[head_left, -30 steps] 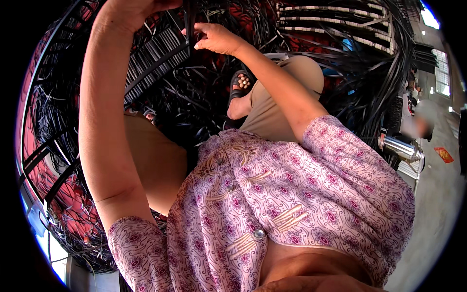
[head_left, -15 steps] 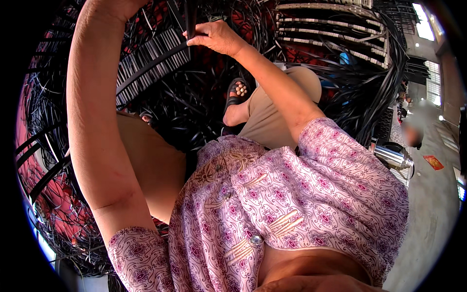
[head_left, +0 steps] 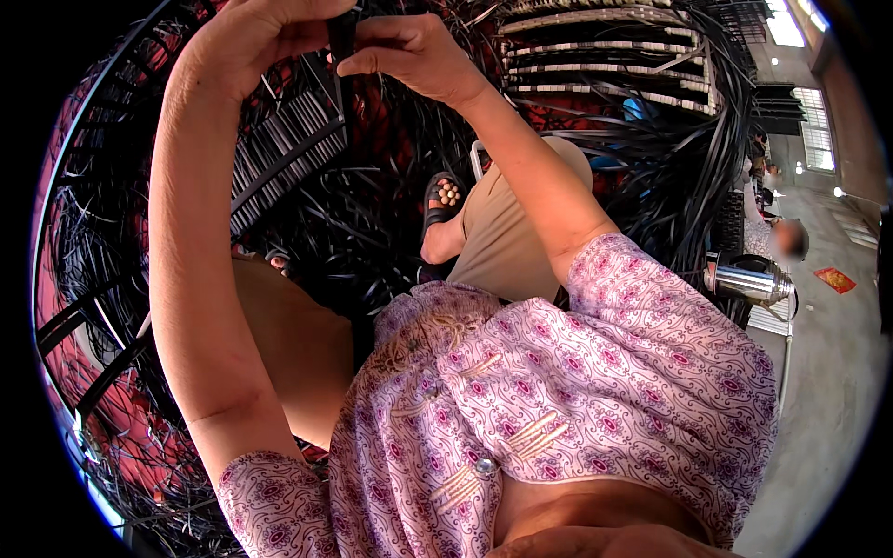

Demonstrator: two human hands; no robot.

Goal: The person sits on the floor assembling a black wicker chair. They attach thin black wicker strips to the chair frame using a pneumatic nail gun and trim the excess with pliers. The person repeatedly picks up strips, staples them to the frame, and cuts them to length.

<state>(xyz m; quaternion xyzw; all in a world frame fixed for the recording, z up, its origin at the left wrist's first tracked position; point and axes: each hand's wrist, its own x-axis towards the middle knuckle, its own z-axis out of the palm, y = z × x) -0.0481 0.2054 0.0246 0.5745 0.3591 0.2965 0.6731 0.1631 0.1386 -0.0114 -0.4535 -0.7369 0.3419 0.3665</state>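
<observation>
Near the top edge, my left hand [head_left: 279, 33] is closed, its fingertips at a dark flat strip [head_left: 342, 37] that stands upright between my hands. Part of this hand is cut off by the picture's edge. From the other side my right hand [head_left: 423, 60] meets the same strip, thumb and fingers pinched around it. Just below my left hand lies a panel of grey-black slats [head_left: 284, 153], crossed by a long black band [head_left: 279, 167]. How the strip joins the panel is hidden.
Loose black strips [head_left: 344, 209] cover the red floor around my feet. At the upper right stands a frame with pale wrapped bars [head_left: 605, 70], strips trailing from it. A metal flask [head_left: 749, 279] is at the right, with people farther off. Black bars [head_left: 102, 372] curve along the left.
My left hand has come down into view and closed at the dark strip. My right hand has shifted slightly up and left, keeping its pinch. The whole view has shifted a little.
</observation>
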